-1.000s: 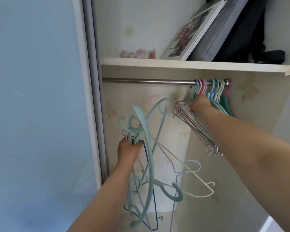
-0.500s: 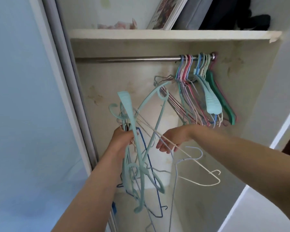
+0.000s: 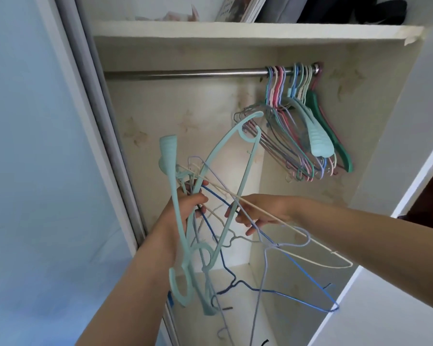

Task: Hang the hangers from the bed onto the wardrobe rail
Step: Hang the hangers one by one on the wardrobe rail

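Observation:
My left hand grips a tangled bundle of hangers in front of the open wardrobe: thick pale-teal plastic ones and thin blue, lilac and cream wire ones, hanging below my fist. My right hand reaches into the bundle from the right, its fingers among the blue and cream wires. The steel rail runs across the wardrobe under the shelf. Several hung hangers crowd its right end, well above my right hand.
A white shelf above the rail carries books and dark folded things. The sliding door frame stands at the left. The left and middle of the rail is bare. A white wardrobe side panel bounds the right.
My right hand left the hangers on the rail, came down and left, and now reaches into the bundle. My left hand kept its grip. The view tilted down.

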`<state>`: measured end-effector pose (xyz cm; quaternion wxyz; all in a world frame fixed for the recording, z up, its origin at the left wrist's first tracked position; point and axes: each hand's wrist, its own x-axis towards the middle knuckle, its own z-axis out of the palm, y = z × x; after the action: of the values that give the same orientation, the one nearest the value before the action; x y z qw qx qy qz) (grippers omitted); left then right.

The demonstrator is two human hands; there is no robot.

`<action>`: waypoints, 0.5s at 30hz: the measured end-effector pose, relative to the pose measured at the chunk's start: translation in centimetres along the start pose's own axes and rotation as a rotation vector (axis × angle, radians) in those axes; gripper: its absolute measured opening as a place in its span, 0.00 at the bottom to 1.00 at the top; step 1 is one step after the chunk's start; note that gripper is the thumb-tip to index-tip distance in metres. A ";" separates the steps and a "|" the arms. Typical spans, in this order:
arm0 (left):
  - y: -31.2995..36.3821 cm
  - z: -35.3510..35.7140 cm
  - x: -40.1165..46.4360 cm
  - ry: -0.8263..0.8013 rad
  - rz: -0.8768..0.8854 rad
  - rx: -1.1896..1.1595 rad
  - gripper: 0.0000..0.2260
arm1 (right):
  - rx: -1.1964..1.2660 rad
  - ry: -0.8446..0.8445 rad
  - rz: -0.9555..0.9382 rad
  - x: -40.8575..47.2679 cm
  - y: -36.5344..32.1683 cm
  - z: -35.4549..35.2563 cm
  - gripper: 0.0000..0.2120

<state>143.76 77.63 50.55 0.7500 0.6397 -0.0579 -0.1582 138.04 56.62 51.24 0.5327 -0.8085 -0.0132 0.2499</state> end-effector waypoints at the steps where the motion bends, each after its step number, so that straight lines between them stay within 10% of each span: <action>1: -0.1 0.1 0.0 0.003 -0.004 -0.010 0.11 | -0.004 0.016 0.009 -0.2 -0.1 -0.1 0.15; 11: 0.3 0.7 -0.3 -0.078 0.104 -0.158 0.09 | -0.069 0.484 -0.202 -0.7 0.0 1.4 0.08; 15: 0.1 0.4 -0.1 -0.109 0.033 -0.210 0.03 | -0.441 0.503 -0.171 -0.6 -0.2 1.5 0.11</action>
<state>143.54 77.26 50.72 0.8110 0.5471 -0.0923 -0.1856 136.88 57.79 51.17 0.3507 -0.9364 -0.0029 -0.0116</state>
